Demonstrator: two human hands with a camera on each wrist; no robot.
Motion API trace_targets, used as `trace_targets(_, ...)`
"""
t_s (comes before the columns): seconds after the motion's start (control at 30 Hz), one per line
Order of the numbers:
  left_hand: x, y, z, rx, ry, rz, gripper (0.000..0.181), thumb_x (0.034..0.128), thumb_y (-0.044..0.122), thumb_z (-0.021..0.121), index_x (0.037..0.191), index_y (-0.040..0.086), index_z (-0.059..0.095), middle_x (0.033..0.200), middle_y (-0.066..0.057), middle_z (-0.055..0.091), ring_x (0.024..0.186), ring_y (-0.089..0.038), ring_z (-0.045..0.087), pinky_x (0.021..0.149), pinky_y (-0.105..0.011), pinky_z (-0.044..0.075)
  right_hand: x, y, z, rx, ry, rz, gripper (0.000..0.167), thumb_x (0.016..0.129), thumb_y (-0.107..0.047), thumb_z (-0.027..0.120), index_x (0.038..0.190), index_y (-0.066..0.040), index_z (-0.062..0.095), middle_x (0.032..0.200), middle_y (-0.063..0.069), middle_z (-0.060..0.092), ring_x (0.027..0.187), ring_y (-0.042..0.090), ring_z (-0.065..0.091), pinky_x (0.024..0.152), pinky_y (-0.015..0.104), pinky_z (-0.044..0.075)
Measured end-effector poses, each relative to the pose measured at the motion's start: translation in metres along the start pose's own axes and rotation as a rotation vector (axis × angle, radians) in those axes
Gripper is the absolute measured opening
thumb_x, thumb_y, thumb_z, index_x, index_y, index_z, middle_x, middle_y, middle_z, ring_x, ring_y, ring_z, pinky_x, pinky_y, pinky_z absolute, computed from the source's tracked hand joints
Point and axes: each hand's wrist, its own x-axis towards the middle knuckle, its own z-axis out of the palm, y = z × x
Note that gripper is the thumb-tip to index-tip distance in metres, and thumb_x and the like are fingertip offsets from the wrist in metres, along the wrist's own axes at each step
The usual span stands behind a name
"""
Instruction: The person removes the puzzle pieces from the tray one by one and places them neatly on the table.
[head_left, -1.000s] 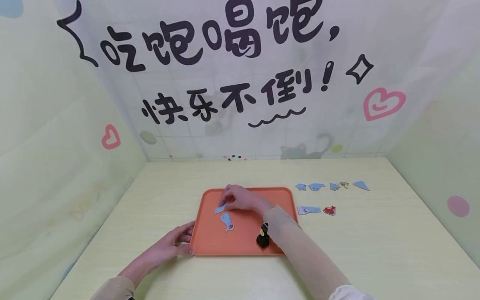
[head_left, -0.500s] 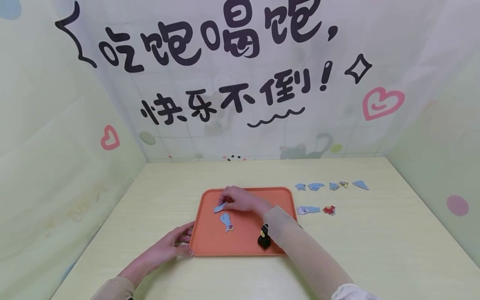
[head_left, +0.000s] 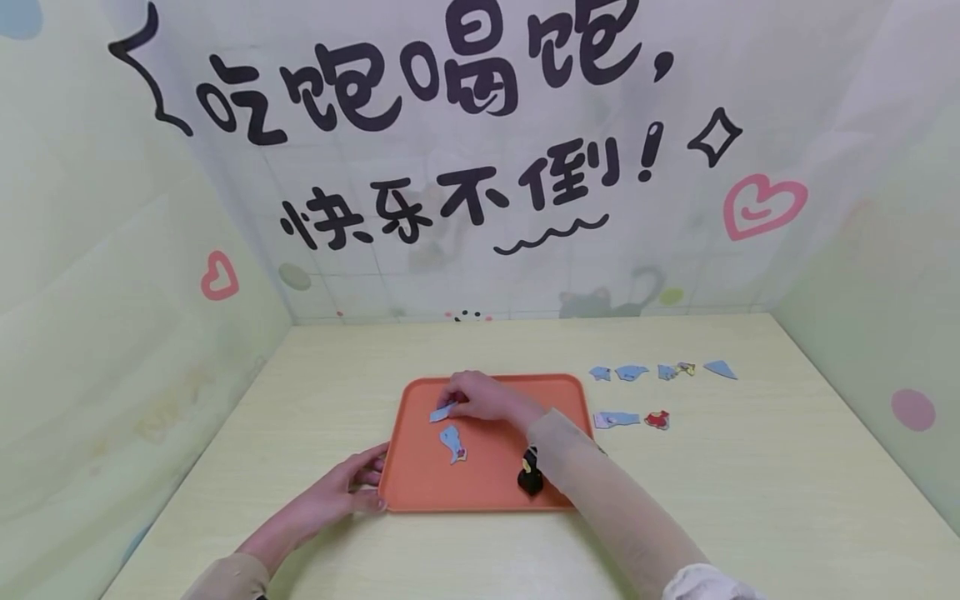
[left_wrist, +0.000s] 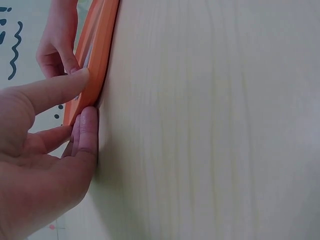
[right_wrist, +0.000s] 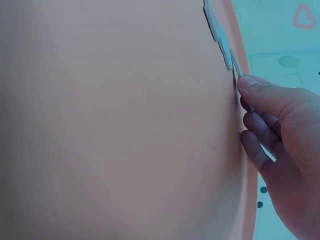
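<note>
In the head view my right hand (head_left: 483, 396) pinches a flat light-blue puzzle piece (head_left: 441, 412) over the upper left of an orange tray (head_left: 465, 492). Seen from the right wrist, the held piece (right_wrist: 237, 66) is tilted on edge between thumb and fingers. Its tip meets or nearly meets a blue piece (right_wrist: 226, 50) lying on the tray. Another piece (right_wrist: 211, 22) adjoins that one. My left hand (head_left: 352, 487) grips the tray's near left corner. In the left wrist view its thumb lies on the rim (left_wrist: 100, 60), with the fingers against the outer side.
Right of the tray, several puzzle pieces lie in two rows: a back row ending in a blue triangle (head_left: 721, 369), and a front row with a long blue piece (head_left: 617, 419) and a red one (head_left: 657, 420). A printed cloth (head_left: 450, 283) hangs behind the table.
The held piece has turned and shifted very slightly in my right fingers, close to the lying pieces. My left hand keeps its hold on the tray.
</note>
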Motion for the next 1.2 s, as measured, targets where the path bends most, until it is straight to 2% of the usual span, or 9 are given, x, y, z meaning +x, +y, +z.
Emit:
trace_targets(0.3, 0.0, -0.002, 0.001, 0.011, 0.016, -0.016, 0.089, 0.0839, 0.01, 0.074, 0.155, -0.001, 0.022, 0.139, -0.024, 0.045, 0.117, -0.025, 0.051, 0.089, -0.022, 0.046, -0.004, 0.0, -0.008, -0.005, 0.02, 0.033, 0.02, 0.096, -0.016, 0.064, 0.114, -0.013, 0.073, 0.108, 0.003, 0.067, 0.097, 0.013, 0.057, 0.088, 0.024, 0.048)
trace_targets(0.57, 0.0, -0.002, 0.002, 0.018, 0.029, -0.033, 0.089, 0.0822, 0.008, 0.075, 0.155, 0.0, 0.023, 0.139, -0.022, 0.044, 0.118, -0.026, 0.051, 0.093, -0.031, 0.044, -0.012, 0.0, -0.021, 0.044, 0.06, 0.053, 0.021, 0.095, -0.017, 0.064, 0.114, -0.014, 0.073, 0.11, 0.002, 0.065, 0.098, 0.013, 0.056, 0.089, 0.025, 0.049)
trace_targets(0.93, 0.0, -0.001, 0.001, 0.018, 0.023, -0.03, 0.09, 0.0823, 0.008, 0.074, 0.155, -0.001, 0.022, 0.139, -0.023, 0.044, 0.118, -0.027, 0.05, 0.093, -0.032, 0.043, -0.023, -0.003, -0.041, 0.004, 0.125, 0.017, 0.019, 0.095, -0.012, 0.065, 0.111, -0.013, 0.074, 0.108, 0.003, 0.066, 0.1, 0.015, 0.059, 0.092, 0.028, 0.051)
trace_targets(1.2, 0.0, 0.001, 0.001, 0.017, 0.017, -0.028, 0.09, 0.0827, 0.008, 0.074, 0.155, -0.002, 0.022, 0.139, -0.024, 0.044, 0.117, -0.026, 0.051, 0.093, -0.032, 0.043, -0.033, -0.003, -0.057, -0.027, 0.16, 0.05, 0.019, 0.094, -0.013, 0.066, 0.111, -0.013, 0.073, 0.109, 0.003, 0.065, 0.101, 0.016, 0.057, 0.092, 0.03, 0.051)
